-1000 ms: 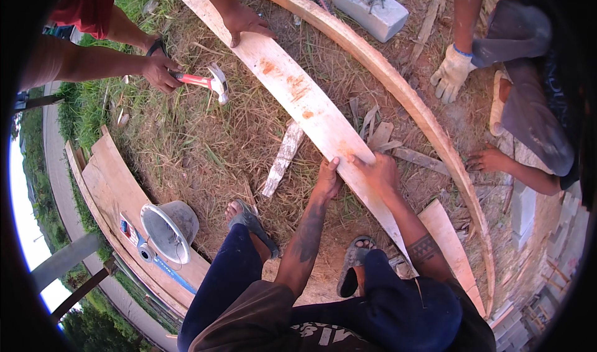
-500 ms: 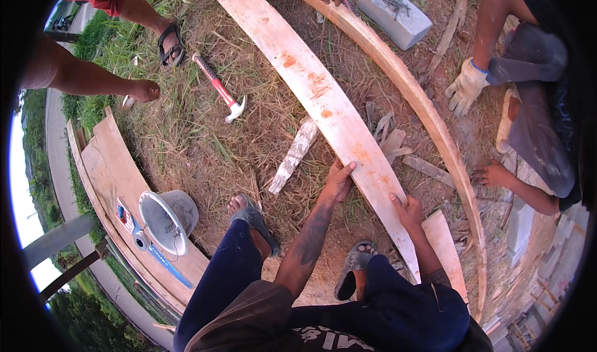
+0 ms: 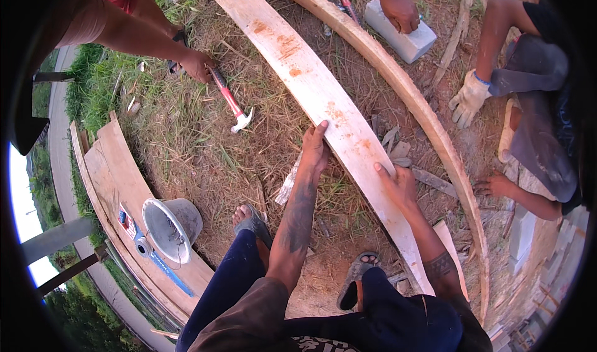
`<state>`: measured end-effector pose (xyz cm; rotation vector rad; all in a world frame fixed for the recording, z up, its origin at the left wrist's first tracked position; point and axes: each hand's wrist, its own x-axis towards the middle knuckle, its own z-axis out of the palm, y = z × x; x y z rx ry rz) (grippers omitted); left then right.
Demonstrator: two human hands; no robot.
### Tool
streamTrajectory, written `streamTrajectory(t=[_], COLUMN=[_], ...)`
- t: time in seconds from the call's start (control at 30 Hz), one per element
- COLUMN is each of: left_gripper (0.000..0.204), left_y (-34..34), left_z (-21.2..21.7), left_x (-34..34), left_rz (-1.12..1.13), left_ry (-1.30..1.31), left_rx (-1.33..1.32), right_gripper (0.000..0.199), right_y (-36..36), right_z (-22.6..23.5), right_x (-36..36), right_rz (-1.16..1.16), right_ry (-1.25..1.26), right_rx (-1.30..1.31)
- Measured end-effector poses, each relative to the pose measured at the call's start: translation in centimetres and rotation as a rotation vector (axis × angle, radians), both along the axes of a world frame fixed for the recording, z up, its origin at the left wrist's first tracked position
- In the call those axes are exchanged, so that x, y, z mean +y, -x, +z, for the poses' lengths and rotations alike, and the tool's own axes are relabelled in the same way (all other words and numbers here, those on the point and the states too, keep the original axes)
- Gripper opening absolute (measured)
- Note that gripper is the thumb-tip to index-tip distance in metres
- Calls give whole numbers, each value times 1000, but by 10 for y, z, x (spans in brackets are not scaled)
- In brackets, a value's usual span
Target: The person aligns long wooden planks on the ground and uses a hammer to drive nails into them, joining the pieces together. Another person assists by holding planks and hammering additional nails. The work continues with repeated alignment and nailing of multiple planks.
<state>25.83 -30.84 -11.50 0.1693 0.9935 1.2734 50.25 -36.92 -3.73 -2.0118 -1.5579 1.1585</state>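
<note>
A long pale wooden plank (image 3: 348,125) with orange-brown smears runs from the top of the view down to my lap. My left hand (image 3: 316,147) grips its left edge, thumb on top and fingers underneath. On the opposite edge, my right hand (image 3: 399,189) holds it a little nearer to me, its thumb on the upper face. A narrow wooden beam (image 3: 429,115) lies to the right of the plank. Left of the plank, a co-worker's hand (image 3: 198,64) is at the handle of a claw hammer (image 3: 228,98) on the grass.
Another person's hand (image 3: 400,13) is over a grey block (image 3: 404,41). At right crouches a co-worker with a gloved hand (image 3: 469,100). A grey bucket (image 3: 189,218) and a blue-handled saw (image 3: 168,271) rest on boards (image 3: 115,156) at left. Wood scraps (image 3: 432,179) litter the ground.
Both my hands and the plank have shifted away from me and slightly left. A co-worker's hand has reached down to the hammer handle. Another hand has moved over the grey block.
</note>
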Motion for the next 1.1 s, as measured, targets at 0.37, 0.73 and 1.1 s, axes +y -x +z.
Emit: streamTrajectory(t=[0.37,0.73,1.1], left_gripper=[60,57,92], left_y=[95,-42,-92], left_z=[8,45,19], left_x=[120,-68,-84], left_rz=[201,280,149], left_ry=[-153,263,74], left_rx=[6,334,193], right_gripper=[79,73,64], right_y=[85,76,-9], right_z=[-17,-28,-18], right_x=[129,127,3], right_rz=[145,243,192], right_ry=[-13,5,47], right_rx=[38,-17,-8])
